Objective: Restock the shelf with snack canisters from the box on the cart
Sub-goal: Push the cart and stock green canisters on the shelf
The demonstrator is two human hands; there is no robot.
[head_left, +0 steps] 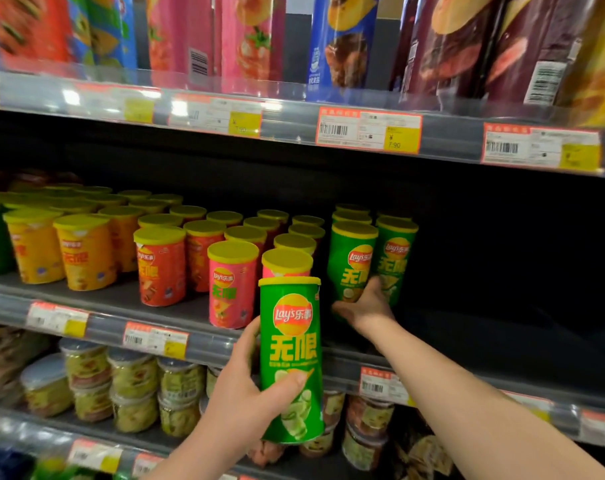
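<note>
A left hand (245, 386) grips a green Lay's canister (290, 341) upright before the middle shelf (207, 342), while the right hand (363, 306) clasps the base of a second green canister (351, 261) standing there.

Glossy green printed canister (290, 355) with matt yellow plastic lid (289, 281), smooth grey shelf (121, 296), clear shiny plastic strip (294, 128) along its front edge, paper price tags (368, 130)

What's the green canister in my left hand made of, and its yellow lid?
Green canister: likely a cardboard tube with a glossy printed wrap; soft sheen on a rigid straight wall. Yellow lid: probably matte plastic, with a thin snap-on rim.
</note>
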